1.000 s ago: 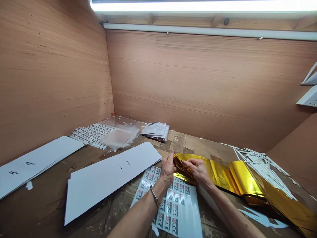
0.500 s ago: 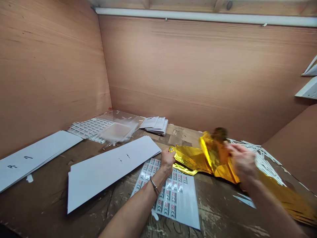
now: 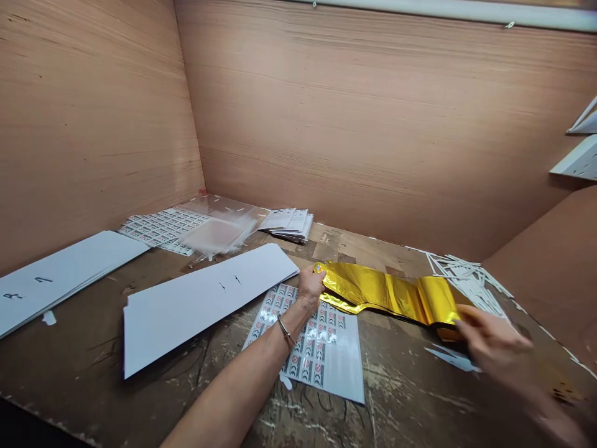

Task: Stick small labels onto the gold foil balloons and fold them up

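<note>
My left hand [image 3: 311, 287] is closed on the left end of a flat, shiny gold foil balloon [image 3: 368, 287], by a small round tab with a hole. The foil stretches to the right over the table, its far end folded over on itself. My right hand [image 3: 495, 341], blurred by motion, has its fingertips pinched at that folded end. Beneath my left wrist lies a sheet of CE stickers [image 3: 321, 348], partly peeled on its right side. More gold foil [image 3: 566, 393] shows dimly behind my right forearm.
White card stacks with pen marks [image 3: 205, 298] [image 3: 69, 277] lie left. Farther back are another sticker sheet [image 3: 161, 229], clear plastic bags [image 3: 219, 231] and printed leaflets [image 3: 288, 223]. Thin white sticks [image 3: 471, 283] lie at right rear. Wooden panels [image 3: 349, 124] enclose the table.
My right hand has moved right and down, and the raised, crumpled foil now lies flatter with a fold at its right end. My left hand keeps its hold. The view has tilted down.
</note>
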Motion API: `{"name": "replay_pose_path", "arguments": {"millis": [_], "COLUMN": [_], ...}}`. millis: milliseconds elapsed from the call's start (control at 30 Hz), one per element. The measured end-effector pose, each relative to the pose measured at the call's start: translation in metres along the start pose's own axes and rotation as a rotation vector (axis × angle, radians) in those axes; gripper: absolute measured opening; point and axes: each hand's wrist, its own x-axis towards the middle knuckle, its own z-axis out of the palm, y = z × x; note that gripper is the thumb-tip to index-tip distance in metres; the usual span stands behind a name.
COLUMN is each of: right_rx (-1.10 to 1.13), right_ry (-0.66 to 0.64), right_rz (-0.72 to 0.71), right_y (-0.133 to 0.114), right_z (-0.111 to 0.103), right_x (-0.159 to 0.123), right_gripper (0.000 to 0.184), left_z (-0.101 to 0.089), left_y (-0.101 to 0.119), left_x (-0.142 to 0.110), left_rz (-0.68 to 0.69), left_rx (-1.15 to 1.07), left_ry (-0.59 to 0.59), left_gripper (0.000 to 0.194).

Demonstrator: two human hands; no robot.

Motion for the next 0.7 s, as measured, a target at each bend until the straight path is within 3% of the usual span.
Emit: {"name": "replay_pose_path", "arguments": {"millis": [100, 167, 233, 400, 600, 700], "right_rx": [0.159, 0.201, 0.198, 0.135, 0.113, 0.095], "right_ry": [-0.32, -0.424, -0.452, -0.407, -0.365, -0.354], "right_rz": [-0.222, -0.328, -0.392, -0.445, -0.337, -0.365], "right_y": [-0.067, -0.099, -0.114, -0.117, -0.119, -0.119], "right_z": [0.052, 0.079, 0.096, 0.109, 0.117, 0.125], "right_x": [-0.014, -0.022, -0.027, -0.029, -0.024, -0.023], "right_gripper": [0.02, 0.018, 0.016, 0.017, 0.009, 0.01], "left_z": [0.0, 0.0, 0.0, -0.003, -0.006, -0.006], "left_y": [0.0, 0.0, -0.001, -0.008, -0.014, -0.013], "left_x": [-0.001, -0.001, 0.0, 0.008, 0.013, 0.012], "left_rz": [0.003, 0.01, 0.015, 0.006, 0.039, 0.025], "left_rx": [-0.002, -0.004, -0.013, -0.021, 0.016, 0.017], "left_ry": [-0.022, -0.039, -0.031, 0.002, 0.025, 0.017], "left_gripper": [0.01, 0.009, 0.009, 0.011, 0.01, 0.01]}}
